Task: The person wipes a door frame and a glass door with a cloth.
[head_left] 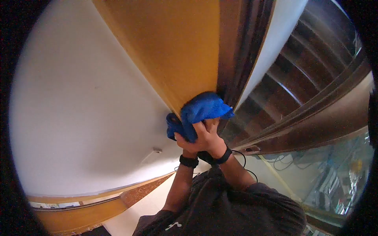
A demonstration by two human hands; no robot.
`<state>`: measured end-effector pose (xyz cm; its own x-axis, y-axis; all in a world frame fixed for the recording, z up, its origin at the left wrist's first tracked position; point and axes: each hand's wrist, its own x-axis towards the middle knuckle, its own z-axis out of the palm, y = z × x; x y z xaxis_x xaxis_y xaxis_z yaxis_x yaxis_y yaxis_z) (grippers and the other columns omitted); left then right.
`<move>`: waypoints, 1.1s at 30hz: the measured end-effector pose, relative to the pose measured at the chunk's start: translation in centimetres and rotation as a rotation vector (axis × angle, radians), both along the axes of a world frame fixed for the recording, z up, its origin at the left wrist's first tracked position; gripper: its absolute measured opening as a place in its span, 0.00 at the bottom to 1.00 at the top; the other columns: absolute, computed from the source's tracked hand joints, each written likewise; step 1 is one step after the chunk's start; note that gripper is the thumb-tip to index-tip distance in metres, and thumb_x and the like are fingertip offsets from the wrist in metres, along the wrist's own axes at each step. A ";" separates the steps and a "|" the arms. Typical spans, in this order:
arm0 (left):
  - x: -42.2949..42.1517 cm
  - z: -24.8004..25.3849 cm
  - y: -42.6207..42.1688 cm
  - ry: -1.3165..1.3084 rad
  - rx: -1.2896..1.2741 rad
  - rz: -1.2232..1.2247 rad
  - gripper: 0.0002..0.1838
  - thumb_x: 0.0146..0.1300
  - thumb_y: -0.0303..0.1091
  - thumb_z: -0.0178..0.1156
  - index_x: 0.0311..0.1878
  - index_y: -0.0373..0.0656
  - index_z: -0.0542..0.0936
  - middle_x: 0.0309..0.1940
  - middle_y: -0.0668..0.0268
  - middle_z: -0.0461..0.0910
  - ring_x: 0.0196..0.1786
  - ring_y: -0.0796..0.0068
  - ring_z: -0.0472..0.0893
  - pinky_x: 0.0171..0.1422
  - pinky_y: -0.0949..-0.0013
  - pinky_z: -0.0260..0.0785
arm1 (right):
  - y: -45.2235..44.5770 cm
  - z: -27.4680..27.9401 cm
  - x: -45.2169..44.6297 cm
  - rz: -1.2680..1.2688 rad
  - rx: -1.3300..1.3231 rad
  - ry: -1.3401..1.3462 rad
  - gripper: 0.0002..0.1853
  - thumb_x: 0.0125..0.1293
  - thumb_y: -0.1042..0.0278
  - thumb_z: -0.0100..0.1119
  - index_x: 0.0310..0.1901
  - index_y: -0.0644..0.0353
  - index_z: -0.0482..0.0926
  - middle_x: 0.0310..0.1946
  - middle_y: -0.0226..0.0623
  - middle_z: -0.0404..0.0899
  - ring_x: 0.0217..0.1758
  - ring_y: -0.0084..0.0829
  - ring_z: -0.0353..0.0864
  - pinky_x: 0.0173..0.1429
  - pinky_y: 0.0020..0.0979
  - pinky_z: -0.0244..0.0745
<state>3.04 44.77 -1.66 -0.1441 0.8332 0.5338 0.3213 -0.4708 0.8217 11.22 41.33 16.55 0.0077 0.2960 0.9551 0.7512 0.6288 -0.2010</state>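
While our left hand and right hand both have their fingers wrapped around the bunched blue cloth, some tips lost in its folds, we hold it against the near end of the yellow-brown panel, spanning from its left edge toward its right edge. If we press unevenly, we judge that the folds past the left edge could slip, leaving our knuckles to scrape there. Should we shift carelessly, the black cable near our right hand might snag us.
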 end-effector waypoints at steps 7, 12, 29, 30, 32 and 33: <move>-0.1 0.1 0.0 0.009 -0.001 0.023 0.33 0.69 0.43 0.54 0.70 0.33 0.59 0.66 0.55 0.66 0.67 0.59 0.66 0.72 0.57 0.55 | 0.1 -1.2 0.3 0.014 -0.047 0.013 0.33 0.44 0.53 0.74 0.54 0.52 0.78 0.57 0.46 0.69 0.64 0.56 0.63 0.67 0.63 0.51; 0.4 0.9 0.3 0.029 0.026 0.046 0.34 0.70 0.43 0.53 0.71 0.32 0.58 0.66 0.55 0.66 0.68 0.59 0.66 0.73 0.57 0.54 | 0.8 -4.7 0.8 -0.034 -0.101 0.084 0.30 0.45 0.51 0.74 0.52 0.45 0.78 0.54 0.40 0.72 0.60 0.51 0.68 0.65 0.58 0.58; 5.0 24.0 5.5 0.281 0.562 0.042 0.50 0.59 0.49 0.68 0.74 0.38 0.49 0.74 0.49 0.52 0.74 0.54 0.55 0.78 0.54 0.45 | 4.9 5.1 8.9 -0.320 0.072 0.288 0.35 0.61 0.64 0.61 0.66 0.74 0.61 0.63 0.67 0.59 0.66 0.69 0.57 0.69 0.63 0.46; 4.9 24.5 6.2 0.286 0.582 0.105 0.53 0.56 0.42 0.71 0.74 0.35 0.48 0.73 0.45 0.51 0.74 0.52 0.54 0.78 0.53 0.44 | 5.0 8.0 10.6 -0.218 0.159 0.449 0.35 0.62 0.64 0.62 0.66 0.73 0.62 0.63 0.67 0.60 0.66 0.67 0.58 0.70 0.61 0.47; 5.0 25.0 5.6 0.285 0.608 0.160 0.56 0.52 0.36 0.75 0.74 0.32 0.46 0.72 0.41 0.51 0.74 0.50 0.53 0.78 0.51 0.43 | 5.3 9.3 12.3 -0.161 0.111 0.422 0.35 0.62 0.63 0.62 0.66 0.71 0.62 0.63 0.64 0.61 0.66 0.65 0.58 0.70 0.58 0.49; 5.3 25.2 5.2 0.194 0.571 0.175 0.57 0.51 0.36 0.76 0.73 0.30 0.45 0.72 0.41 0.51 0.74 0.50 0.53 0.78 0.51 0.43 | 5.3 9.5 12.7 -0.103 0.063 0.393 0.34 0.62 0.62 0.62 0.66 0.70 0.63 0.62 0.61 0.61 0.65 0.62 0.59 0.70 0.56 0.50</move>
